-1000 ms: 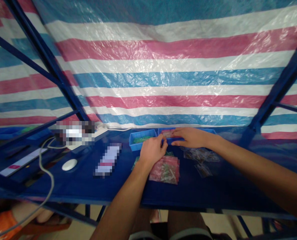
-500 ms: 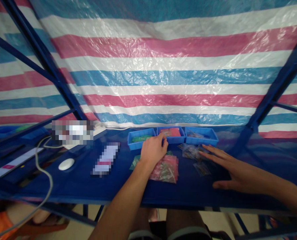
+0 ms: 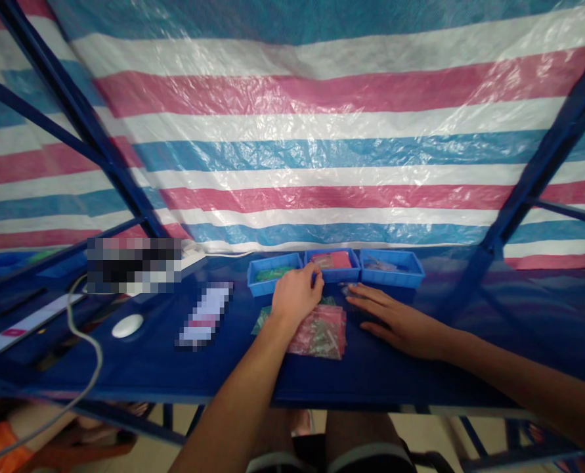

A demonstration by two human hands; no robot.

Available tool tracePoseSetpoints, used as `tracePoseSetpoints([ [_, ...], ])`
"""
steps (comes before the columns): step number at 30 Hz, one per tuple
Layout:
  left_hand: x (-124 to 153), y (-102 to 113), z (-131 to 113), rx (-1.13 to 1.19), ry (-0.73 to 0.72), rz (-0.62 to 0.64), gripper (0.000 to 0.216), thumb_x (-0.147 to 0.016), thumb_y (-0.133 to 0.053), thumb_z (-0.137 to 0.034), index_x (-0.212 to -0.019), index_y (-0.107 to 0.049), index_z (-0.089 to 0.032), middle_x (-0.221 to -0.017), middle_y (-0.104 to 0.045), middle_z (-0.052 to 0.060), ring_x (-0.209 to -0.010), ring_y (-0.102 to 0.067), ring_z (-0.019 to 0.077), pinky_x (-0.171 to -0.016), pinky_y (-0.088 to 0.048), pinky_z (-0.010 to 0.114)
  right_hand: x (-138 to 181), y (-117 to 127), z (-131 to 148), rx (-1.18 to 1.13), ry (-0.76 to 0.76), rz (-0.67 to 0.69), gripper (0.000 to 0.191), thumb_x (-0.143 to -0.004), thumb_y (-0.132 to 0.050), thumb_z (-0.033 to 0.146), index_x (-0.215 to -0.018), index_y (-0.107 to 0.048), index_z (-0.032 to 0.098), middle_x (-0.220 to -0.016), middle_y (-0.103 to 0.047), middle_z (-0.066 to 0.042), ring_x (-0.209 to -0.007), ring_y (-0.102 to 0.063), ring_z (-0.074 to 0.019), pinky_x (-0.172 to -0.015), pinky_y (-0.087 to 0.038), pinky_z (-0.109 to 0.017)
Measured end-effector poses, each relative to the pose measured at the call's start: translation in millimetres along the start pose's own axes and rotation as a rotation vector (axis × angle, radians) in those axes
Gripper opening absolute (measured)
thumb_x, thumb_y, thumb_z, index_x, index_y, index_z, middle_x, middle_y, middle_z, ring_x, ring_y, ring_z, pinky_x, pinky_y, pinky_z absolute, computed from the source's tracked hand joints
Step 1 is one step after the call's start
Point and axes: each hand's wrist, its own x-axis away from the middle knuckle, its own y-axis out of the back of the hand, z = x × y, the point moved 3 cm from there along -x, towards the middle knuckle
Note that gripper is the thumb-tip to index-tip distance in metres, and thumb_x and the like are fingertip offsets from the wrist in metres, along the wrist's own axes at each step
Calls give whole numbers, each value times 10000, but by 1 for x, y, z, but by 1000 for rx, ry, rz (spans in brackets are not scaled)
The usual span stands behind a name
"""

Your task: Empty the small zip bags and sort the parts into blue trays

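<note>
Pink bags (image 3: 319,335) on desk (image 3: 351,387), roughly square to its edge; long axis unclear. Green bags (image 3: 261,320) mostly hidden by them and left hand (image 3: 296,294): grip curled, can't tell if holding. Right hand (image 3: 403,325): grip open, palm down; clear packet (image 3: 345,290) at fingertips, partly covered. Blue bins (image 3: 393,278) behind; pixelated device (image 3: 206,315) left.

Pink packets (image 3: 322,336) lie midway along the blue table (image 3: 371,381); from them, three blue bins (image 3: 393,280) stand around twelve o'clock, a white oval thing (image 3: 127,326) (mouse-like from here) at nine.
</note>
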Motion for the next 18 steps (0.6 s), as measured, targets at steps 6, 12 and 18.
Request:
tracePoseSetpoints([
  [6,-1,0,-1,59,-38,-37,227,-1035,-544,-368,-1110,-727,-257,-819,-754,32,-747,-715,225,-731,-508,307,-43,13,2,1,183,-102,403,-1047,-573,224,-1436,-652,292,-1417,-708,-78,-1319,-660,-257,-1158,-527,-458],
  [12,-1,8,-6,306,-263,-156,259,-1073,-505,-300,-1182,-725,-217,-1076,-777,68,-997,-728,206,-929,-552,321,-73,20,2,-118,76,-318,210,-1018,-638,248,-1170,-781,271,-1146,-821,-49,-1039,-779,-250,-974,-593,-413],
  [18,6,13,-17,479,-436,-106,318,-1054,-573,-342,-1326,-691,-224,-1280,-763,94,-1209,-710,244,-1098,-545,394,-61,4,-5,-267,-58,-575,211,-996,-699,404,-1128,-784,263,-1114,-824,-70,-1015,-784,-277,-959,-609,-443],
])
